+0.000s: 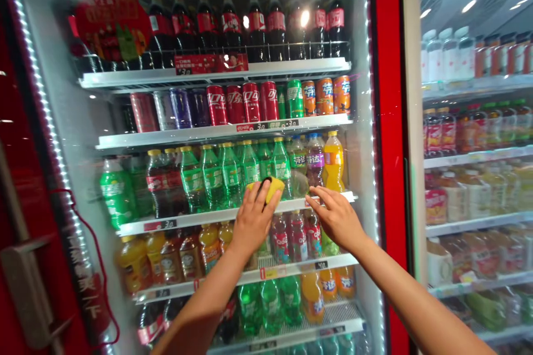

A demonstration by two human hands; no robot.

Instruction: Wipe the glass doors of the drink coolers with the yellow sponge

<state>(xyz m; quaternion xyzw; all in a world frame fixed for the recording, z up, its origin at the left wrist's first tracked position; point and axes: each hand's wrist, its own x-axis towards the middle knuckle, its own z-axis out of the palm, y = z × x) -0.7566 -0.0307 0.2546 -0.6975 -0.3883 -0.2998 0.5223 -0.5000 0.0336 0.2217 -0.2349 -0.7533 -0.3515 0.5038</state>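
Note:
My left hand is pressed over a yellow cloth with a dark edge, its fingers lying along it against the glass front of a drinks cooler. To the right, my right hand has its fingers stretched out, tips at a faint round clear patch on the glass. I cannot make out whether that patch is a sticker or a mark. Behind the hands stand green soda bottles, a purple-labelled bottle and an orange drink bottle.
A red round sticker is at upper left of the glass. The door handle and a dangling red cord are on the left. Shelves hold cola bottles and red cans. Another stocked cooler stands beyond the red frame.

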